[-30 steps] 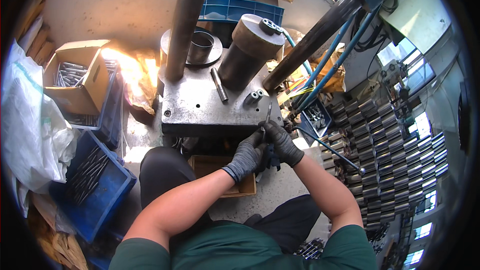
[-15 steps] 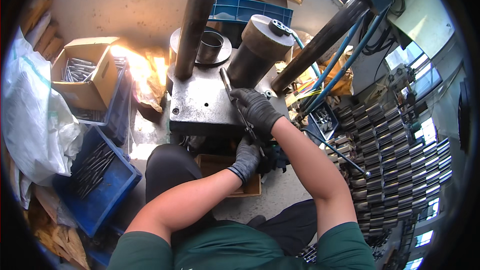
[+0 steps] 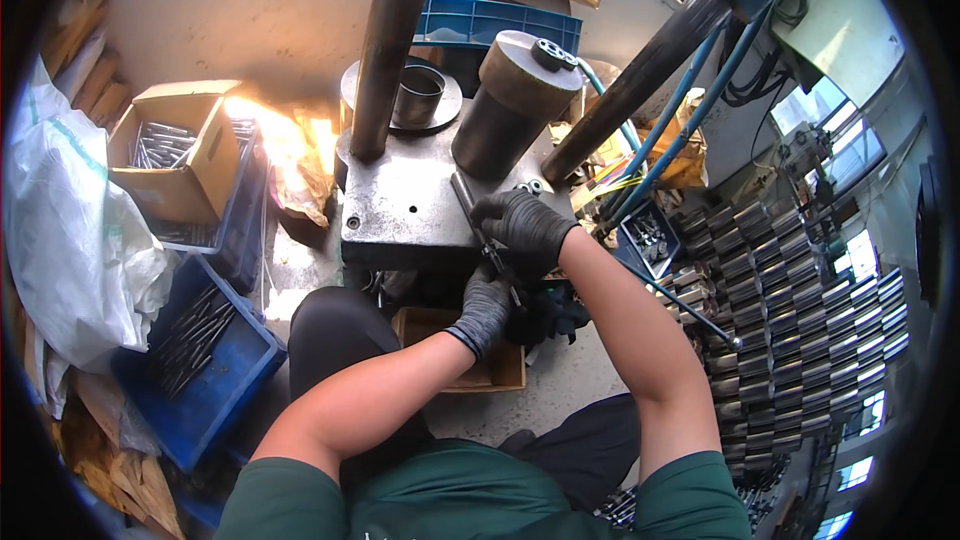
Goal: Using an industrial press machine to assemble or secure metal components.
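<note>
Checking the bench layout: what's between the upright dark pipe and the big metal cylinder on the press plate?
In the head view, a short metal ring sleeve stands between the pipe and the cylinder.

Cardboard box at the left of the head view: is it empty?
No. The open cardboard box holds a heap of thin grey metal rods, visible through its open top.

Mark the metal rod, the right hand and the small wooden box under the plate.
metal rod (image 3: 464, 194), head view, on its bare upper shaft lying on the steel plate.
right hand (image 3: 522, 228), head view, on the back of the dark glove.
wooden box (image 3: 505, 372), head view, on its right wall.
</note>
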`<state>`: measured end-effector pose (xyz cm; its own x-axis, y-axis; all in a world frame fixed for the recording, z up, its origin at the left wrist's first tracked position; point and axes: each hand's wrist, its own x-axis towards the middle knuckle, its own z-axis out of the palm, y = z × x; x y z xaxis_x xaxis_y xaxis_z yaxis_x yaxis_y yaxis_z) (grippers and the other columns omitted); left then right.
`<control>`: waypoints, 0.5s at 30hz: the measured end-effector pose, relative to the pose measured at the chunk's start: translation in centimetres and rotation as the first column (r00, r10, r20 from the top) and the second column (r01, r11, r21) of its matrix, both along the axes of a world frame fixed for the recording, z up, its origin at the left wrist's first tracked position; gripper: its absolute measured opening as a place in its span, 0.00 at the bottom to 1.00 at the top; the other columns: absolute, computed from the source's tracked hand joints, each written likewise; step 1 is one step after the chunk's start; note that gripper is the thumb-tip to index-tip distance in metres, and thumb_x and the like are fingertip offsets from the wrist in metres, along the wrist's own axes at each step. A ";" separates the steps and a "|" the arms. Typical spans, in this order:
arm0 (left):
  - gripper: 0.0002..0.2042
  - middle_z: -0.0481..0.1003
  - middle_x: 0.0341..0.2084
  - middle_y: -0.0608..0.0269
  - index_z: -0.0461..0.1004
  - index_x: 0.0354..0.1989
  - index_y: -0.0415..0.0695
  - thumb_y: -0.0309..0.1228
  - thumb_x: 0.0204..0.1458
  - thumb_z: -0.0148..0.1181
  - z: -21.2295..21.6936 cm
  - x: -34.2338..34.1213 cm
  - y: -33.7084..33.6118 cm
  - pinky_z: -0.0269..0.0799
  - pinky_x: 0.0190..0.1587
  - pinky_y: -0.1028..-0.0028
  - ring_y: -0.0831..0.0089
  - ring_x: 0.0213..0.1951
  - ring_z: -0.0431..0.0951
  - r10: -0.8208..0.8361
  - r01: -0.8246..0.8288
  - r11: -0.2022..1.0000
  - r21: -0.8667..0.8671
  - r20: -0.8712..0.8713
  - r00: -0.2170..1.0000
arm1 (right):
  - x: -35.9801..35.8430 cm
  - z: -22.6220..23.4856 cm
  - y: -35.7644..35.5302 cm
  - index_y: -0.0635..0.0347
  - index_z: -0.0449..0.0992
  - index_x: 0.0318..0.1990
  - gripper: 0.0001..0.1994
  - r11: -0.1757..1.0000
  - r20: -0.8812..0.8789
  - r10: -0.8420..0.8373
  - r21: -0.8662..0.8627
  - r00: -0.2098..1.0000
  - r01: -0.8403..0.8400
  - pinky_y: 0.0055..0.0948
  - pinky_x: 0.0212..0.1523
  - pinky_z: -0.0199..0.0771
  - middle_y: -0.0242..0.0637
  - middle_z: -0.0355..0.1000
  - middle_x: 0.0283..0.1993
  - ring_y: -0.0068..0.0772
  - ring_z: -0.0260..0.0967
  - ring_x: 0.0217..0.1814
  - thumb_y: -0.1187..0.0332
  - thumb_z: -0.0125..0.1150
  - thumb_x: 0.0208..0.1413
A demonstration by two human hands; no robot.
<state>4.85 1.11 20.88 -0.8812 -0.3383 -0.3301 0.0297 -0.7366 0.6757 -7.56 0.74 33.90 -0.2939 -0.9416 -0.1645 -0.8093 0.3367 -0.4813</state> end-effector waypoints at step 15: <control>0.10 0.78 0.35 0.62 0.73 0.49 0.39 0.19 0.59 0.59 -1.4 2.5 -1.6 0.76 0.36 0.73 0.76 0.33 0.77 -0.039 -0.071 0.792 -0.606 -0.167 0.985 | 0.0 14.1 30.3 0.57 0.79 0.36 0.10 0.985 -0.725 -0.020 0.103 0.688 0.137 0.51 0.39 0.72 0.45 0.75 0.32 0.53 0.74 0.35 0.61 0.59 0.53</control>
<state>7.35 -0.52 19.52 -0.8957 -0.4344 0.0953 0.1868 -0.1730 0.9670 -7.58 31.04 47.97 -0.4483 -0.8939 0.0041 -0.8538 0.4295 0.2943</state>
